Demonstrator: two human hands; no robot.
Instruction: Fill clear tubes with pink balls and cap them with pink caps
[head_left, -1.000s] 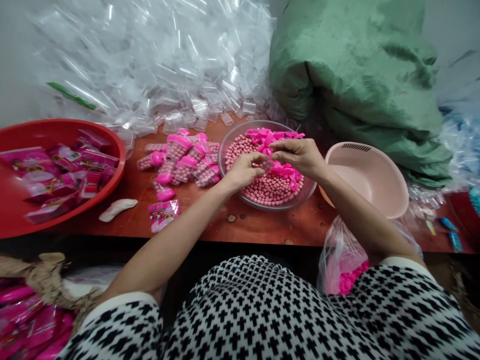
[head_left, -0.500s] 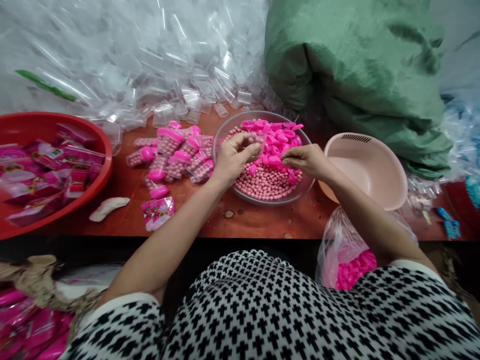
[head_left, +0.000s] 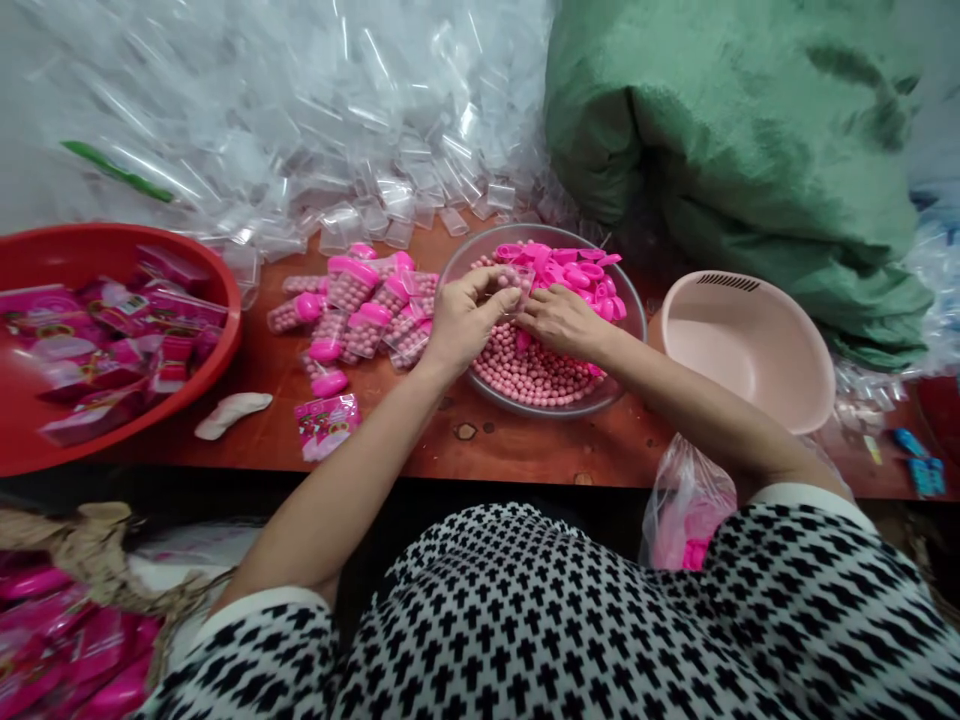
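Observation:
My left hand (head_left: 466, 318) pinches a small clear plastic container (head_left: 519, 282) with pink balls in it, held above a grey-rimmed bowl (head_left: 634, 368). My right hand (head_left: 561, 318) has come up to the container's right side, its fingers closed together; whatever they grip is hidden. Below both hands, pink balls (head_left: 529, 378) fill the front of the bowl, and bright pink plastic caps (head_left: 581, 268) are heaped at its back. To the left of the bowl lies a pile of ball-filled containers with pink caps (head_left: 369, 315).
A red basin (head_left: 232, 335) with pink packages stands at left, near a white object (head_left: 234, 412) and pink printed cards (head_left: 327, 425). Empty clear containers (head_left: 375, 200) pile up behind. At right are a beige basin (head_left: 823, 380), a green sack (head_left: 720, 150) and a plastic bag (head_left: 679, 490).
My right hand has moved left from the pink caps to the container in my left hand. My left hand still holds the container. The view has shifted slightly.

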